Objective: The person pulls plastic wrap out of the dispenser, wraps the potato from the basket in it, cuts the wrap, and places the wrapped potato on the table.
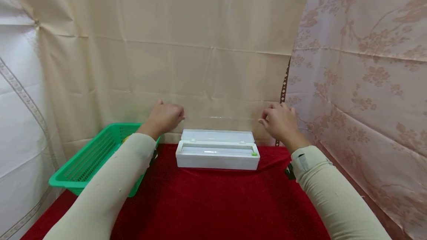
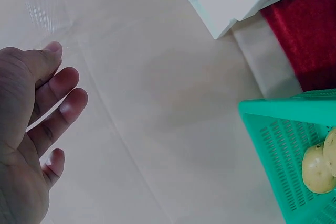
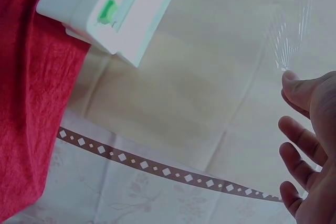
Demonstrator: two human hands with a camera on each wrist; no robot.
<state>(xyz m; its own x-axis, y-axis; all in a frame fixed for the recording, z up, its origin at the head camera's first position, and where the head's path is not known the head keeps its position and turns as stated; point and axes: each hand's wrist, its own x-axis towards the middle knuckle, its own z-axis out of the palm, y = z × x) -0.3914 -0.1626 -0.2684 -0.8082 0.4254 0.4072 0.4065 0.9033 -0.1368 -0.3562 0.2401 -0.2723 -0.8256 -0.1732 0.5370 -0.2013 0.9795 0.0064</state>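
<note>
Well apart above and beyond the white box (image 1: 217,162), the left hand (image 1: 165,116) and right hand (image 1: 280,120) each pinch gathered clear film (image 3: 286,45), likely so it spans without clinging; a green basket (image 1: 60,183) sits left of the box.

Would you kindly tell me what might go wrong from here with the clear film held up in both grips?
The clear film could tear or slip, since the left grip and right grip pinch it where it bunches into creases. It might also sag and cling to itself, as its middle seems unsupported. A bump could perhaps knock the white film dispenser askew or off, as it sits near the far edge of the red cloth.
</note>
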